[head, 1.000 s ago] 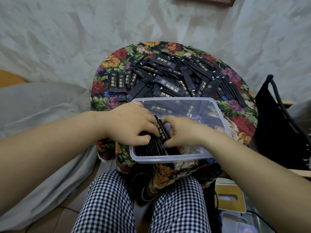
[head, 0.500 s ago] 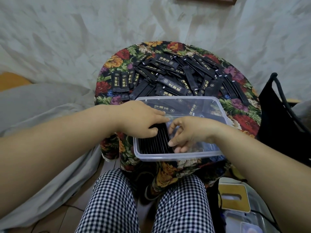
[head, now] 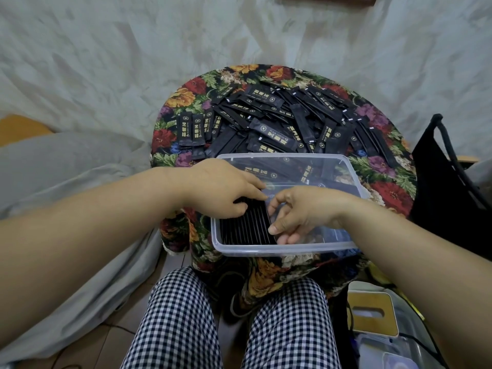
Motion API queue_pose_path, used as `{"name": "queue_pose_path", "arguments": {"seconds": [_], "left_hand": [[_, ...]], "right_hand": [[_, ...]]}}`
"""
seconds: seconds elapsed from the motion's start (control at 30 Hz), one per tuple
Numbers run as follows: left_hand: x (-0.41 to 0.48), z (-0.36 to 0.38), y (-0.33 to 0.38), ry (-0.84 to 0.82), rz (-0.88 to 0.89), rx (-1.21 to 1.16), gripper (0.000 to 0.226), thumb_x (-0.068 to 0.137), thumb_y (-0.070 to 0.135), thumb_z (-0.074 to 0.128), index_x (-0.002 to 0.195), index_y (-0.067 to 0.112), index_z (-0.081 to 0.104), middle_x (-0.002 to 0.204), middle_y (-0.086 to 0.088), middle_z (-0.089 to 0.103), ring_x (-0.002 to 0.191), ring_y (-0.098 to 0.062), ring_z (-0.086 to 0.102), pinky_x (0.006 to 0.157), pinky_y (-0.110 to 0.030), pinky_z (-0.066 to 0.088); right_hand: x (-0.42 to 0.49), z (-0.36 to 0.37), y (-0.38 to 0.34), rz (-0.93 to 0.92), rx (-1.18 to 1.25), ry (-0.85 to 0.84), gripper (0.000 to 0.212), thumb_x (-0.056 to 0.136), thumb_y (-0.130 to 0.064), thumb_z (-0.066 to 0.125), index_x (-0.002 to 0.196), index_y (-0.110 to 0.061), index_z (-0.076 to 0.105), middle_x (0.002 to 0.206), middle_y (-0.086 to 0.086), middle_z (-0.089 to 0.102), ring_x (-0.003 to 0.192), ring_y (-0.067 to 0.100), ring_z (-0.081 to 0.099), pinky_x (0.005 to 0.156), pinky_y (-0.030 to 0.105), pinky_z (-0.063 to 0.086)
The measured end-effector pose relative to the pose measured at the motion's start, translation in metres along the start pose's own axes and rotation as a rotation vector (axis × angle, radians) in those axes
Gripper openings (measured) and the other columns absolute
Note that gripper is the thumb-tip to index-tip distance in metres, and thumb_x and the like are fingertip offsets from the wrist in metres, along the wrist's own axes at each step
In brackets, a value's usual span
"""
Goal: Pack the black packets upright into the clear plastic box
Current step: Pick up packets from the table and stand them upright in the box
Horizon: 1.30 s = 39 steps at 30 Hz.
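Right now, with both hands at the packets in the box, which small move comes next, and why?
Probably the right hand should lift out and fetch more packets from the loose pile, while the left hand props the upright row: that row fills only the left part of the clear box.

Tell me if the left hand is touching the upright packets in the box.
Touching. In the head view, fingers of the left hand lie across the top edges of the packets standing in the box; no gap.

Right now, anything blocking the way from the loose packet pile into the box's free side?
Nothing visible: clear box is lidless, space right of the packed row looks free; only the right hand sits there.
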<state>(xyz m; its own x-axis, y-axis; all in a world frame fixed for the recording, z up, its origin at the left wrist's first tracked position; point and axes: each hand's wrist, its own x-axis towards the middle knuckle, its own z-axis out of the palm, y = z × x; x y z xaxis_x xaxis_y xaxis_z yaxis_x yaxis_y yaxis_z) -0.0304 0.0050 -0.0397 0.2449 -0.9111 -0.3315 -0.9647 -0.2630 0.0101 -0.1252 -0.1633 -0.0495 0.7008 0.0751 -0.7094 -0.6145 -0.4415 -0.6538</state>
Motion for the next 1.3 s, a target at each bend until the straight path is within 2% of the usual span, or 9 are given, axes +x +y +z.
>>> {"name": "queue_pose_path", "arguments": {"seconds": [0.13, 0.3, 0.53, 0.73, 0.87, 0.93, 1.03, 1.13, 1.3], "left_hand": [[0.001, 0.003, -0.003, 0.024, 0.091, 0.005, 0.044, 0.099, 0.036, 0.035, 0.143, 0.037, 0.034, 0.154, 0.016, 0.021, 0.142, -0.006, 0.019, 0.109, -0.033, 0.030], [-0.004, 0.003, 0.003, 0.078, 0.160, -0.015, 0.056, 0.085, 0.038, 0.025, 0.137, 0.032, 0.047, 0.150, 0.011, 0.035, 0.142, -0.010, 0.024, 0.114, -0.033, 0.022], [-0.001, 0.002, 0.006, 0.022, 0.158, -0.010, 0.059, 0.080, 0.036, 0.022, 0.132, 0.040, 0.050, 0.144, 0.019, 0.039, 0.133, -0.007, 0.037, 0.103, -0.037, 0.035], [0.000, 0.002, 0.006, -0.014, 0.143, 0.031, 0.044, 0.094, 0.032, 0.030, 0.134, 0.043, 0.045, 0.143, 0.019, 0.036, 0.130, -0.005, 0.033, 0.103, -0.034, 0.033], [0.000, 0.003, 0.006, 0.006, 0.144, 0.030, 0.053, 0.085, 0.040, 0.024, 0.132, 0.044, 0.048, 0.142, 0.019, 0.038, 0.133, -0.005, 0.031, 0.103, -0.035, 0.033], [0.000, 0.003, 0.006, -0.017, 0.145, 0.034, 0.042, 0.093, 0.040, 0.031, 0.132, 0.044, 0.046, 0.144, 0.020, 0.036, 0.134, -0.005, 0.030, 0.102, -0.034, 0.033], [0.000, 0.004, 0.003, -0.013, 0.149, 0.019, 0.040, 0.094, 0.045, 0.034, 0.132, 0.043, 0.046, 0.142, 0.021, 0.039, 0.131, -0.005, 0.033, 0.100, -0.034, 0.035], [0.001, 0.006, 0.001, -0.017, 0.151, 0.014, 0.054, 0.085, 0.052, 0.023, 0.132, 0.042, 0.047, 0.140, 0.020, 0.042, 0.130, -0.006, 0.036, 0.101, -0.035, 0.036], [0.001, 0.004, 0.002, -0.009, 0.145, 0.000, 0.055, 0.085, 0.053, 0.022, 0.131, 0.041, 0.049, 0.141, 0.019, 0.043, 0.131, -0.007, 0.036, 0.102, -0.035, 0.036]], "right_hand": [[0.002, 0.003, 0.001, 0.001, -0.005, -0.016, 0.021, 0.084, -0.006, 0.069, 0.093, -0.011, 0.051, 0.066, 0.013, 0.066, 0.041, 0.010, 0.058, 0.037, 0.018, 0.041], [0.001, 0.005, 0.000, 0.015, -0.024, -0.034, 0.016, 0.085, -0.011, 0.068, 0.085, -0.011, 0.052, 0.059, 0.004, 0.067, 0.039, 0.006, 0.057, 0.034, 0.013, 0.037], [0.002, 0.005, 0.001, 0.009, -0.075, -0.036, 0.015, 0.087, -0.013, 0.066, 0.078, -0.010, 0.055, 0.063, 0.003, 0.065, 0.039, 0.004, 0.058, 0.034, 0.013, 0.038], [0.009, 0.003, 0.010, 0.000, -0.084, -0.048, 0.010, 0.084, -0.016, 0.070, 0.082, -0.011, 0.061, 0.069, 0.001, 0.070, 0.064, 0.014, 0.063, 0.057, 0.023, 0.048], [0.008, 0.006, 0.008, -0.008, -0.070, -0.056, 0.008, 0.087, -0.012, 0.067, 0.084, -0.009, 0.060, 0.068, 0.001, 0.068, 0.054, 0.005, 0.063, 0.050, 0.016, 0.050], [0.006, 0.004, 0.008, -0.011, -0.082, -0.054, 0.007, 0.087, -0.013, 0.066, 0.087, -0.009, 0.060, 0.070, 0.002, 0.069, 0.058, 0.007, 0.065, 0.053, 0.018, 0.052], [-0.003, -0.008, 0.005, -0.045, -0.141, 0.013, 0.015, 0.086, -0.020, 0.068, 0.095, -0.009, 0.061, 0.081, 0.007, 0.072, 0.076, 0.022, 0.069, 0.072, 0.035, 0.056], [-0.021, -0.031, -0.005, -0.148, -0.191, 0.150, 0.014, 0.089, -0.023, 0.064, 0.098, -0.013, 0.062, 0.084, 0.004, 0.073, 0.071, 0.015, 0.070, 0.067, 0.028, 0.057], [-0.039, -0.069, -0.005, -0.243, -0.113, 0.322, 0.012, 0.090, -0.020, 0.062, 0.101, -0.014, 0.062, 0.090, 0.006, 0.073, 0.075, 0.021, 0.072, 0.062, 0.026, 0.058]]}}
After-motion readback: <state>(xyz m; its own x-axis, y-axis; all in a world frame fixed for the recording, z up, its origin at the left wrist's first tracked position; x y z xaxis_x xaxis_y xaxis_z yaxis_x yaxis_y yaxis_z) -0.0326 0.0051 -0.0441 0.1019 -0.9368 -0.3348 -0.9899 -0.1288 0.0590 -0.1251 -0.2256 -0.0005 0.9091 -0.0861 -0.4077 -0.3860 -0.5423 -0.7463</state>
